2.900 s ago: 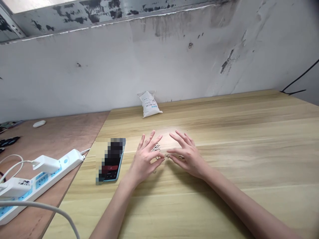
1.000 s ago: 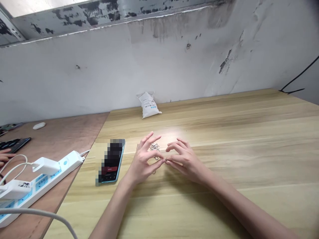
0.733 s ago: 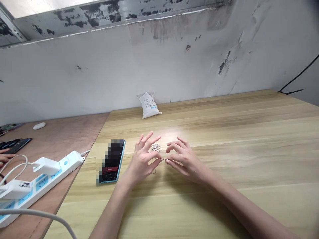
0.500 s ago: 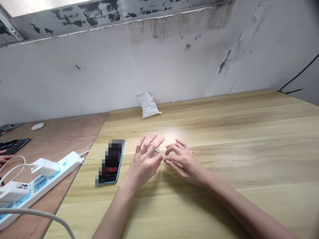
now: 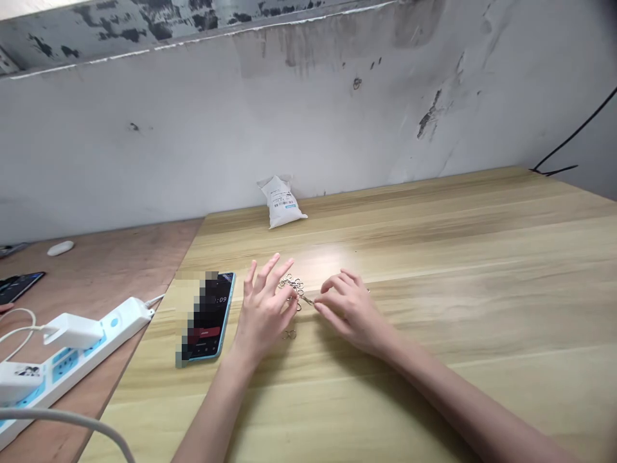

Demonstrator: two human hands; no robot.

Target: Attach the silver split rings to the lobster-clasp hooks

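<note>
Between my two hands stretches a short metal key chain (image 5: 306, 300), blurred and small. Thumb and index finger of my left hand (image 5: 263, 312) pinch its left end, while the other fingers of that hand are raised and spread. My right hand (image 5: 351, 310) has its thumb and index finger closed at the chain's right end. Just behind the left fingertips lies a small pile of metal key rings (image 5: 292, 280), partly hidden by that hand. A separate pair of rings (image 5: 289, 334) rests on the table below the left thumb. Behind my right hand a bit of metal peeks out.
Left of my hands lies a phone (image 5: 212, 321), partly pixelated. A white plastic packet (image 5: 284, 204) stands near the wall. On the brown table at left are a power strip (image 5: 116, 321) with plugs and cables, a white oval object (image 5: 60, 248) and another person's fingertips (image 5: 6, 308).
My left hand has shifted left and tipped, so the ring pile and the loose rings show more. The chain between the hands shows more. The whole view has moved slightly.
</note>
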